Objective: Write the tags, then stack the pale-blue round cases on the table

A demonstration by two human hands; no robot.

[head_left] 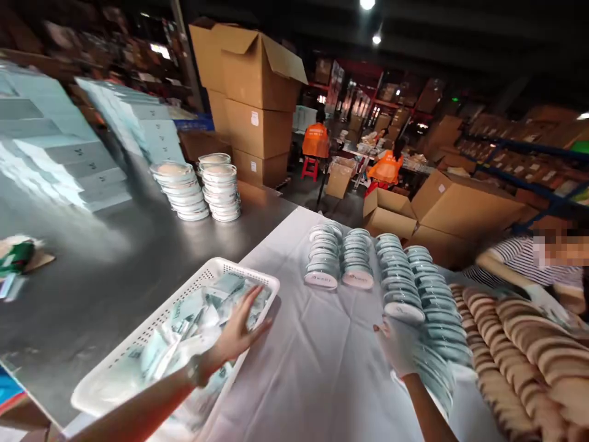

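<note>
Nearest the camera, the left forearm [151,399] slants over a white basket [105,380] whose long axis runs from near left to far right. Packets [188,313] lie loosely heaped inside it. The left hand [237,331] is over the basket's far right part, fingers spread and holding nothing visible; whether it touches the packets, I cannot tell. The right hand [399,347] is blurred, so its grip is unclear; it is at the left side of the near wrapped discs [435,374], overlapping them in view. Their rows run near to far, well to the right of the basket, with the cloth-covered desk [317,356] between. So the left hand is nearer the basket, the right nearer the discs. Tan discs [515,362] lie farther right, beside a co-worker's gloved hand [547,304].
</note>
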